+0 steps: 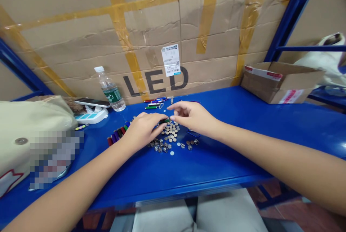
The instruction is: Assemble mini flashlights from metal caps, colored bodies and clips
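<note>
My left hand (144,127) is closed around a small dark green metal tube (164,120), held between thumb and fingers just above the table. Facing it, my right hand (193,116) has its fingers curled and a gap between thumb and forefinger. Its thumb tip is close to the tube's end; whether they touch I cannot tell. Below both hands lie a pile of button cells (171,131) and several small silvery metal caps (160,147). A row of coloured tubes (117,134) lies left of my left hand, partly hidden by it.
Finished-looking coloured penlights (155,103) with clips lie behind my hands. A blue carabiner (193,133) is under my right wrist. A water bottle (112,93), power strip (92,116), phone (92,102) and cream bag (35,127) stand left. An open cardboard box (278,82) sits back right.
</note>
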A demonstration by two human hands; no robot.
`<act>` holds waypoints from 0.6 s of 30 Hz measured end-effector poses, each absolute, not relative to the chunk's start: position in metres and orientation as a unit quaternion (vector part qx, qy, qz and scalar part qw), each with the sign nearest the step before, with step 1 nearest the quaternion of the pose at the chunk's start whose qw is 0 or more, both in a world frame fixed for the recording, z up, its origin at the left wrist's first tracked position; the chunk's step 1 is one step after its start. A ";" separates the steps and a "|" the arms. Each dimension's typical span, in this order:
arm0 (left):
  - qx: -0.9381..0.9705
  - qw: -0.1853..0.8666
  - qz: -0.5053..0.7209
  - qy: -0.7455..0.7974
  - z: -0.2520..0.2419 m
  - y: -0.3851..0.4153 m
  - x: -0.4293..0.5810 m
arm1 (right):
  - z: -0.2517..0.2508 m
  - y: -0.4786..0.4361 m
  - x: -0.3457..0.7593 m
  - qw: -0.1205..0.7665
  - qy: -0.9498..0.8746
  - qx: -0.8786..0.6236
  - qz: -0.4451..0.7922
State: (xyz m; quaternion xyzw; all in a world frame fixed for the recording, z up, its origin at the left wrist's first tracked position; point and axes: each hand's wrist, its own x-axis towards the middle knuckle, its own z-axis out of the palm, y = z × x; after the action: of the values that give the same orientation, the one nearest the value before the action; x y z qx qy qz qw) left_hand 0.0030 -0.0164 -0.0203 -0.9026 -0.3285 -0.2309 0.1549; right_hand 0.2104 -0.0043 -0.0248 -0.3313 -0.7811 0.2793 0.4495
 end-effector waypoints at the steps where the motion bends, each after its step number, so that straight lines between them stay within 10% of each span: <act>1: -0.902 0.151 -0.232 -0.330 -0.021 -0.016 0.003 | -0.025 -0.004 0.211 0.455 -0.777 -0.331 0.281; 11: -0.897 0.172 -0.267 -0.306 -0.023 -0.011 -0.002 | -0.019 -0.006 0.231 0.318 -0.913 -0.201 -0.160; 18: -0.876 0.237 -0.304 -0.290 -0.022 -0.011 -0.003 | -0.022 -0.012 0.223 0.332 -0.900 -0.226 -0.168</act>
State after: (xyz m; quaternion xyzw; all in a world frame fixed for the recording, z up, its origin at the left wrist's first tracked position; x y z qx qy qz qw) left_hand -0.0030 -0.0108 -0.0219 -0.8757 -0.2905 -0.3041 0.2375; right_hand 0.2227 -0.0119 -0.0223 -0.2255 -0.9002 -0.1682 0.3323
